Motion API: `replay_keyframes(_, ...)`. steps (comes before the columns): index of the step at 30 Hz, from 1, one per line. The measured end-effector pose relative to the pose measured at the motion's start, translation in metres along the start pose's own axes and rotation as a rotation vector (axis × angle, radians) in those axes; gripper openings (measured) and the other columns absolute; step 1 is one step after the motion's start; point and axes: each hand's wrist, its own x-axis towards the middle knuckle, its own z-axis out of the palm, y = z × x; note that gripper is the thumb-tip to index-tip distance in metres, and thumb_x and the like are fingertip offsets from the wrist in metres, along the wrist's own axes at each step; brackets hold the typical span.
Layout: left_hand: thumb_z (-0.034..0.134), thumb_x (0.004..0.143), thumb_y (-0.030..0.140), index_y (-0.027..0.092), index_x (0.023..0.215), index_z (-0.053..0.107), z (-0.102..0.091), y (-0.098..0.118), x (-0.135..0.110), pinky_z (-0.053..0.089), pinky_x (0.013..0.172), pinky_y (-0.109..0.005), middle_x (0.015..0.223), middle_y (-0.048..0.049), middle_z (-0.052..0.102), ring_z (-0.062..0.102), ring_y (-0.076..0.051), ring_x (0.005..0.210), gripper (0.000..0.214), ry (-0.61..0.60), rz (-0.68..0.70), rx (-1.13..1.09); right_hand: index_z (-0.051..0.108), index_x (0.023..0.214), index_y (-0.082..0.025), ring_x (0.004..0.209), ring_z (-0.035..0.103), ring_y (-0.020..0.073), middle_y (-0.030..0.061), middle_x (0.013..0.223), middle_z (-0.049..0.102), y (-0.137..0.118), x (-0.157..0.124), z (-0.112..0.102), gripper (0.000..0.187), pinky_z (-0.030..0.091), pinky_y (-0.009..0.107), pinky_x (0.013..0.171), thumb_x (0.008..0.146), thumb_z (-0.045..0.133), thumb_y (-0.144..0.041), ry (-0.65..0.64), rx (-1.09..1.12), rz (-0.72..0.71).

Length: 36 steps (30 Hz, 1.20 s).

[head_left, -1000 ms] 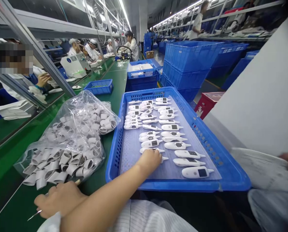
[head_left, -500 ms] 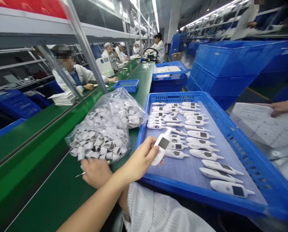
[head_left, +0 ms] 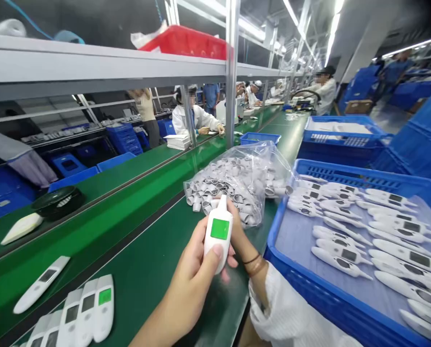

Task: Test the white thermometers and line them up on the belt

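Observation:
My left hand (head_left: 197,262) is wrapped around a white ear thermometer (head_left: 219,234), its thumb on the front below a lit green screen. The probe tip points up and away from me. Behind the thermometer is my right hand (head_left: 236,221), with a band at the wrist; its fingers are mostly hidden, near the clear plastic bag (head_left: 278,161) of white-grey, tube-shaped caps (head_left: 221,180). The bag lies on the green bench just beyond both hands.
A blue tray (head_left: 277,241) of several thermometers (head_left: 345,253) stands at right. More thermometers (head_left: 87,308) lie in a row at lower left, one with a green screen. A metal post (head_left: 232,72) rises behind the bag. A co-worker (head_left: 194,115) sits across the bench.
My left hand has brought the thermometer from over the tray to above the green bench. Its screen, dark before, is now green. The view has swung left.

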Motion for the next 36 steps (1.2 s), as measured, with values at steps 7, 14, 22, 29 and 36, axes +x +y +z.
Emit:
replay_keyframes(7,0.071,0.091,0.028,0.032,0.131,0.060,-0.022,0.008,-0.017,0.044,0.073,-0.021,0.105,0.0013,0.068,0.056,-0.014,0.084,0.042,0.124,0.071,0.243,0.056,0.106,-0.024,0.045,0.036,0.0083,-0.0063,0.063,0.049,-0.087,-0.007,-0.011,0.024,0.027,0.021,0.043,0.090,0.056,-0.043,-0.025,0.331,-0.021)
replay_keyframes(14,0.065,0.095,0.032,0.029,0.124,0.065,-0.028,0.012,-0.020,0.037,0.058,-0.022,0.083,0.0022,0.062,0.047,-0.013,0.067,0.030,0.138,0.085,0.337,0.073,0.107,-0.026,0.067,0.059,0.0127,0.0017,0.087,0.066,-0.124,-0.023,-0.006,0.020,0.046,0.023,0.055,0.091,0.067,-0.036,-0.204,0.113,-0.166)
replay_keyframes(22,0.063,0.095,0.028,0.029,0.120,0.064,-0.029,0.018,-0.022,0.037,0.060,-0.021,0.085,0.0039,0.060,0.047,-0.011,0.069,0.025,0.098,0.087,0.332,0.074,0.108,-0.025,0.063,0.061,0.0117,0.0006,0.080,0.068,-0.119,-0.026,-0.003,0.018,0.046,0.021,0.049,0.093,0.067,-0.032,-0.133,0.126,-0.213)
replay_keyframes(29,0.063,0.094,0.026,0.024,0.112,0.063,-0.027,0.014,-0.016,0.034,0.056,-0.021,0.074,0.0048,0.055,0.044,-0.011,0.063,0.018,0.076,0.115,0.355,0.076,0.104,-0.026,0.060,0.060,0.0094,-0.0007,0.083,0.070,-0.117,-0.030,0.002,0.017,0.047,0.019,0.048,0.091,0.066,-0.022,-0.094,0.086,-0.318)
replay_keyframes(36,0.051,0.102,0.046,0.029,0.135,0.053,-0.037,0.019,-0.021,0.040,0.063,-0.023,0.086,0.0020,0.055,0.046,-0.012,0.070,0.037,-0.175,-0.026,0.195,0.076,0.105,-0.025,0.060,0.062,0.0104,-0.0012,0.081,0.072,-0.118,-0.033,-0.007,0.017,0.048,0.019,0.048,0.092,0.065,-0.024,-0.041,0.017,-0.345)
